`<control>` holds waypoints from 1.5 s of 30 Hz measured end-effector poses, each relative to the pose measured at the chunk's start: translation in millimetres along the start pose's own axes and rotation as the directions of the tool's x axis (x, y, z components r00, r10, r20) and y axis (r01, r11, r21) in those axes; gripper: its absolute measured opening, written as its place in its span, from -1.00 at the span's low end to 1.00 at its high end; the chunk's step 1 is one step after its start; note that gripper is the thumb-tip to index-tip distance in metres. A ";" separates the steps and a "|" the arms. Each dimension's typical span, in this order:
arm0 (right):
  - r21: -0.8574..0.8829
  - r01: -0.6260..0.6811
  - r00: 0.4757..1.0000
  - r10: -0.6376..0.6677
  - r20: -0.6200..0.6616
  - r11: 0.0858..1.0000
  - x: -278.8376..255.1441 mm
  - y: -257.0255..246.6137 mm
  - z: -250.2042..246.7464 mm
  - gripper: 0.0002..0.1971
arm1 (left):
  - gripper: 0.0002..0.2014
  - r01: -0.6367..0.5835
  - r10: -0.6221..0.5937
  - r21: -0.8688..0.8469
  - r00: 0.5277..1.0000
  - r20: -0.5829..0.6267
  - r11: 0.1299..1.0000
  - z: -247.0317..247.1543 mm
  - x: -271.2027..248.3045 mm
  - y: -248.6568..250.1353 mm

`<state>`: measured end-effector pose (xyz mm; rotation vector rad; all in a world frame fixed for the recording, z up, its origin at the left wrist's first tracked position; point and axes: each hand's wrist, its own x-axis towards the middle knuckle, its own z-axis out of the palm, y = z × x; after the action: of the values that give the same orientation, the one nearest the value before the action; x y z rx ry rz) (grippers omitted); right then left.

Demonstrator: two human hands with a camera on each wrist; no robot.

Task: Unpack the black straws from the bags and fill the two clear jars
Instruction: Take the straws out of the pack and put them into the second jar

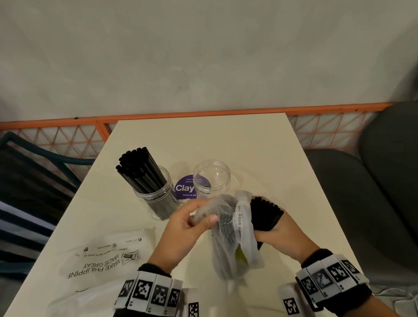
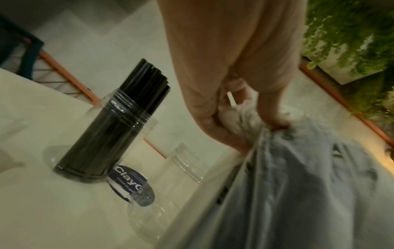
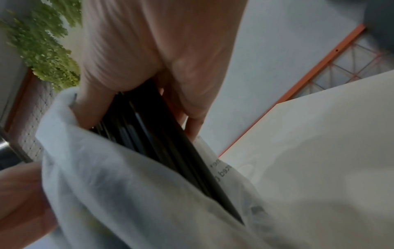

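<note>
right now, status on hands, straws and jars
Left hand grips bag; right hand grips straw bundle. Left jar full, right jar empty. Path clear.

Black straws (image 1: pixel 266 214) half out of bag (image 1: pixel 231 242) (translucent); one jar (image 1: pixel 155 191) full.

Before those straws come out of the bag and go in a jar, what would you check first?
1. Right hand grips the bundle of straws: ok.
2. Left hand pinches the bag to pull it off: ok.
3. Straws fully free of the bag: not ok.
4. Empty jar upright, mouth open: ok.
5. Other jar already filled: ok.
6. Any straws left deeper in the bag: cannot tell.
</note>
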<state>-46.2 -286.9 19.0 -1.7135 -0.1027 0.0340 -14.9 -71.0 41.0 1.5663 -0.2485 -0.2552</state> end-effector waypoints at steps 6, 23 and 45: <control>0.012 0.023 0.998 -0.022 -0.057 1.000 0.7 0.1 11.5 -0.57 | -0.85 -0.007 0.016 0.045 0.978 -0.210 0.999 18.5 3.1 -3.5; 0.011 0.047 0.996 -0.046 -0.081 0.999 0.1 0.7 4.5 -0.34 | -0.81 0.020 -0.026 -0.041 0.986 -0.165 0.999 20.9 5.0 -8.0; -0.037 0.102 0.992 -0.104 -0.067 0.994 1.1 3.5 11.0 -0.27 | -0.82 0.189 -0.215 -0.474 0.977 -0.002 0.860 14.7 6.3 -27.8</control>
<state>-45.8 -276.5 14.0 -1.7384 -0.1412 -0.1042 -13.6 -86.6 13.0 1.1080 0.0274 -0.4047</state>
